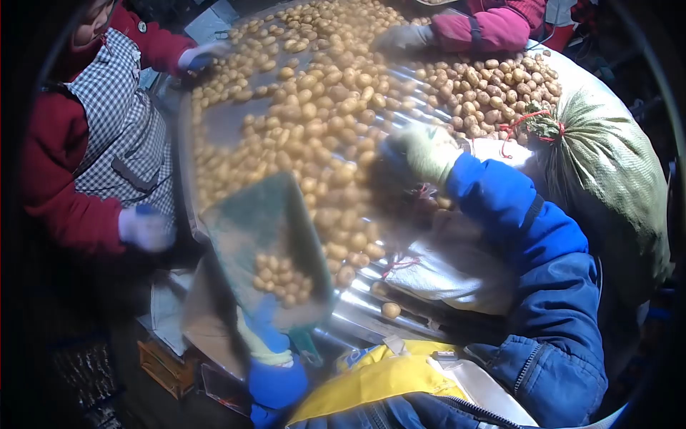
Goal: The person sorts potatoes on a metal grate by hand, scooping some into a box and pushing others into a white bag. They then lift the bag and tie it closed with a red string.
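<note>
Both gloved: left hand (pixel 266 330) low at scoop (pixel 246 218), right hand (pixel 423 154) forward.

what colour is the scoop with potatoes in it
Green; the scoop shows best in the head view.

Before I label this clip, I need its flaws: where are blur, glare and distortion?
Head view: motion blur softens the right hand, the green scoop and potatoes between them; bright glare streaks the metal slats; the corners fall dark, and curved edges suggest wide-angle distortion.
</note>
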`<move>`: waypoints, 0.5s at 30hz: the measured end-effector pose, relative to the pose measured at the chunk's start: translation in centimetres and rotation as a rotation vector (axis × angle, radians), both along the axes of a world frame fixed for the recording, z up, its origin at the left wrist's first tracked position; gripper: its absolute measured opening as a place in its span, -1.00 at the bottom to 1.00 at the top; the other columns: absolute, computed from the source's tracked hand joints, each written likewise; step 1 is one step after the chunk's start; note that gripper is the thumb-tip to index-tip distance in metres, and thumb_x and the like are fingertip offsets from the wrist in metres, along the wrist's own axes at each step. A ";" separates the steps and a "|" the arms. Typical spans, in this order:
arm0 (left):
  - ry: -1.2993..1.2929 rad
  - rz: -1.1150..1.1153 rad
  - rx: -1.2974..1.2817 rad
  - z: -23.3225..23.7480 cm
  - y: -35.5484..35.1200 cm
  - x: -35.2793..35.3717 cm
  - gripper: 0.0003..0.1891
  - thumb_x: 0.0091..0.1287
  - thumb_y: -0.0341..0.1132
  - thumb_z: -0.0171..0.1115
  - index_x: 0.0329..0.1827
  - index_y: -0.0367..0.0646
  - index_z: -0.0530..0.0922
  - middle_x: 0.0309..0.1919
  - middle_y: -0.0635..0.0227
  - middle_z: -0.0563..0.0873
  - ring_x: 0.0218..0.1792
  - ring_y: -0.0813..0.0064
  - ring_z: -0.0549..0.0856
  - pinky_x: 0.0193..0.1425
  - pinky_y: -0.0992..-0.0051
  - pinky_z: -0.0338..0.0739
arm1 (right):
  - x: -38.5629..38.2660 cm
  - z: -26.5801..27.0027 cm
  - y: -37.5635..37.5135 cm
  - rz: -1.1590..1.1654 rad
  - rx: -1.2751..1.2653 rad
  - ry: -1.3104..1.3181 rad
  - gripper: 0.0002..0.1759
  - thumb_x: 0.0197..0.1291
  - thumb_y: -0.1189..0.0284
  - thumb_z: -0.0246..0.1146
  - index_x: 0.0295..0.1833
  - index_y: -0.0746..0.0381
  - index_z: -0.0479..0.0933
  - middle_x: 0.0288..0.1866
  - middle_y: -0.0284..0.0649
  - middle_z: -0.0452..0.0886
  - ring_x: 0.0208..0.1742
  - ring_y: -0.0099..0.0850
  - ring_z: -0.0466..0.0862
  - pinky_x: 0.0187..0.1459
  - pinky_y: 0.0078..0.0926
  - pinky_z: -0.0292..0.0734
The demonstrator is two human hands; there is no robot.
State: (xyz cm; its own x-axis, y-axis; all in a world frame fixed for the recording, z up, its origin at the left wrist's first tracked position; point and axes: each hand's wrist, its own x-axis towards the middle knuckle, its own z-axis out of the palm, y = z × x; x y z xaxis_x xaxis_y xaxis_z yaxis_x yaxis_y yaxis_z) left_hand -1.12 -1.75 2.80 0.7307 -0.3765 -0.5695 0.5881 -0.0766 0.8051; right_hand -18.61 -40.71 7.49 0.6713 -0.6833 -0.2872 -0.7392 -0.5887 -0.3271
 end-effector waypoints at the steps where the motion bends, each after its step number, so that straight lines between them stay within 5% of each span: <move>1: 0.015 0.010 0.000 0.2 0.0 -0.1 -0.25 0.64 0.19 -0.15 0.61 -0.27 0.32 0.36 -0.03 0.54 0.36 0.01 0.56 0.50 0.02 0.45 | 0.0 0.2 -1.2 -0.014 -0.074 0.008 -0.62 0.35 0.08 0.25 -0.05 0.11 0.82 -0.12 -0.02 0.82 0.00 -0.15 0.83 0.12 -0.19 0.71; 3: 0.004 0.019 -0.004 -0.1 0.0 -0.1 -0.25 0.64 0.20 -0.14 0.61 -0.28 0.32 0.36 -0.04 0.54 0.37 0.01 0.56 0.51 0.02 0.44 | -0.7 0.3 -4.0 -0.038 -0.323 0.022 -0.57 0.41 0.08 0.15 -0.04 0.13 0.81 -0.11 -0.03 0.83 -0.01 -0.15 0.83 0.15 -0.22 0.69; 4: -0.004 0.021 0.002 -0.1 0.0 -0.2 -0.24 0.64 0.20 -0.14 0.61 -0.28 0.32 0.36 -0.05 0.53 0.37 0.02 0.56 0.52 0.03 0.43 | -2.1 -3.4 -7.7 -0.200 -0.235 -0.245 -0.61 0.35 0.12 0.22 -0.03 0.16 0.80 -0.08 -0.03 0.83 0.05 -0.16 0.82 0.17 -0.21 0.68; 5: -0.016 0.018 0.021 0.2 -0.2 -0.3 -0.24 0.63 0.21 -0.13 0.60 -0.28 0.32 0.37 -0.05 0.53 0.37 0.02 0.55 0.52 0.03 0.43 | -2.3 -1.7 -7.3 -0.299 -0.168 -0.292 -0.64 0.28 0.18 0.31 -0.02 0.19 0.80 -0.06 -0.01 0.82 0.10 -0.17 0.82 0.18 -0.21 0.67; 7: -0.066 -0.014 0.022 -0.3 0.0 -0.2 -0.25 0.64 0.19 -0.11 0.59 -0.30 0.34 0.36 -0.04 0.53 0.36 0.05 0.56 0.50 0.06 0.45 | -1.9 -0.9 -8.0 -0.165 -0.361 0.061 -0.66 0.24 0.24 0.33 0.00 0.20 0.79 -0.01 0.00 0.82 0.13 -0.17 0.81 0.19 -0.20 0.68; 10: -0.167 -0.055 -0.010 -1.4 0.5 0.5 -0.34 0.67 0.08 -0.09 0.56 -0.33 0.38 0.34 0.01 0.56 0.30 0.11 0.61 0.43 0.12 0.53 | 0.0 -0.7 -8.3 -0.159 -0.256 0.361 -0.62 0.21 0.23 0.34 0.04 0.22 0.78 0.04 0.01 0.82 0.15 -0.12 0.81 0.21 -0.18 0.68; 15: -0.017 0.093 -0.138 0.7 -0.7 -0.6 -0.53 0.67 -0.24 0.00 0.50 -0.37 0.44 0.26 0.07 0.62 0.18 0.22 0.68 0.28 0.24 0.65 | -0.6 -2.2 -9.5 -0.140 -0.288 0.253 -0.61 0.16 0.19 0.36 -0.01 0.19 0.81 0.04 0.01 0.82 0.13 -0.07 0.81 0.19 -0.16 0.68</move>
State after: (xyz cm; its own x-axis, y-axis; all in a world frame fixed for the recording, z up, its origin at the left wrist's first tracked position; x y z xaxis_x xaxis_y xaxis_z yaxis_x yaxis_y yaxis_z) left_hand -1.68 -2.40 3.50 0.7749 -0.3806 -0.5046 0.5740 0.0897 0.8139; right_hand -19.24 -50.23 5.28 0.4992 -0.8395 -0.2147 -0.8545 -0.5180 0.0387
